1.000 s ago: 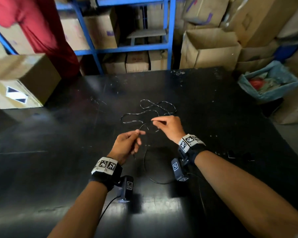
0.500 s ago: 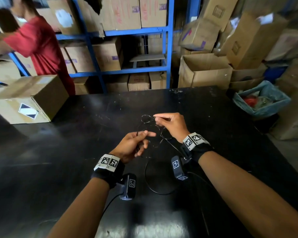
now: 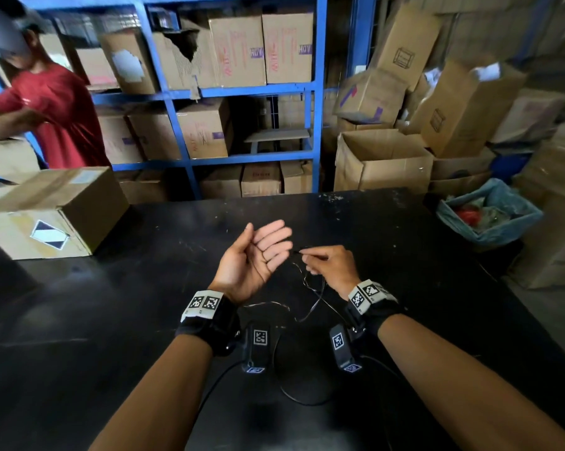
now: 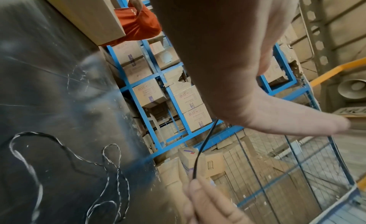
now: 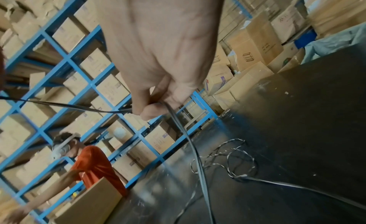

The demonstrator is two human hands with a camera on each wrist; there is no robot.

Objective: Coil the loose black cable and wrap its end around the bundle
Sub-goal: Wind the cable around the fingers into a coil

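Note:
A thin black cable (image 3: pixel 308 289) lies partly in loose curls on the black table (image 3: pixel 405 242); the same curls show in the left wrist view (image 4: pixel 111 164) and the right wrist view (image 5: pixel 237 157). My left hand (image 3: pixel 258 252) is held palm up above the table with its fingers straight, and a strand of the cable runs across the palm. Just right of those fingers, my right hand (image 3: pixel 325 263) pinches the cable between thumb and forefinger (image 5: pixel 147 109). From the pinch one strand runs tight towards the left palm (image 4: pixel 206 143) and another drops to the table.
A closed cardboard box (image 3: pixel 47 213) sits on the table's left side, and a person in a red shirt (image 3: pixel 56 115) works behind it. Blue shelving (image 3: pixel 317 125) with boxes stands behind the table. A blue-lined bin (image 3: pixel 489 213) is at the right. Wrist-camera wires (image 3: pixel 304 402) loop near my forearms.
My left hand let go of its pinch, turned palm up and spread its fingers. Both hands rose, and the right hand lifted more cable off the table.

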